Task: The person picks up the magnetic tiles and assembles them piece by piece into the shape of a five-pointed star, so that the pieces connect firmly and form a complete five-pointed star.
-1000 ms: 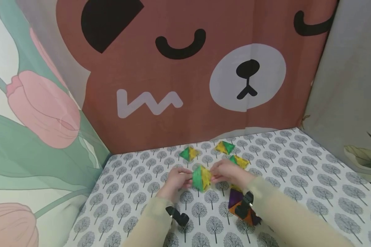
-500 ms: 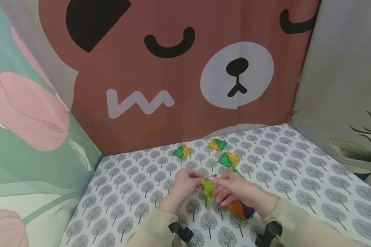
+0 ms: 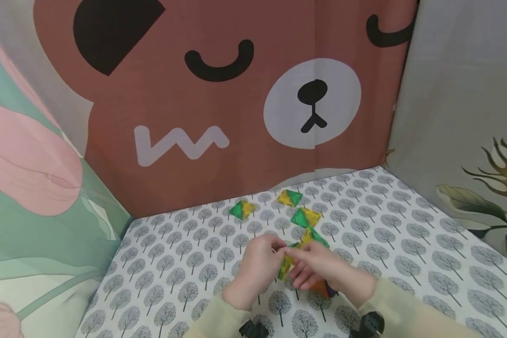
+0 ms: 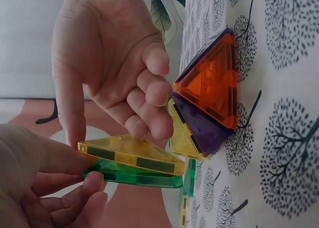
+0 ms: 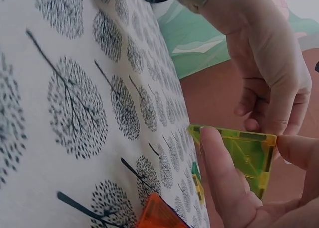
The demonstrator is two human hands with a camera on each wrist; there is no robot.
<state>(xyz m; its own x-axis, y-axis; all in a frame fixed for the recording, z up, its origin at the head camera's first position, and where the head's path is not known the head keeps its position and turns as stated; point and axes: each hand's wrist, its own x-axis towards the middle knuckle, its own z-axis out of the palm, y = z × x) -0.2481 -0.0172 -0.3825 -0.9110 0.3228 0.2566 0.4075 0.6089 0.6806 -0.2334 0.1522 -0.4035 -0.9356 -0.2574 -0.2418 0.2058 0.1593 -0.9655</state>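
Observation:
Both hands meet over the cloth in the head view. Between them is a pair of triangular tiles, a yellow tile (image 4: pixel 132 154) lying against a green tile (image 4: pixel 139 176), nearly face to face. The left hand (image 3: pixel 258 265) pinches the pair at one corner between thumb and fingers. On the other side, the right hand (image 3: pixel 325 266) has its thumb at that same corner and its fingertips on the yellow face, seen in the right wrist view, where the tile (image 5: pixel 246 155) looks yellow-green. Beside the right hand, orange and purple tiles (image 4: pixel 212 83) stand joined at an angle on the cloth.
Farther back on the tree-print cloth (image 3: pixel 173 263) lie green-and-yellow tile pairs: one at left (image 3: pixel 242 209), one at the back (image 3: pixel 289 197), one at right (image 3: pixel 305 217). Another yellow-green group (image 3: pixel 314 237) sits just beyond the right hand. A bear-print curtain (image 3: pixel 236 178) hangs behind.
The held tiles have gone from spread open, green beside yellow, to folded nearly together. The hands have come closer to each other, and the head view has turned to the right.

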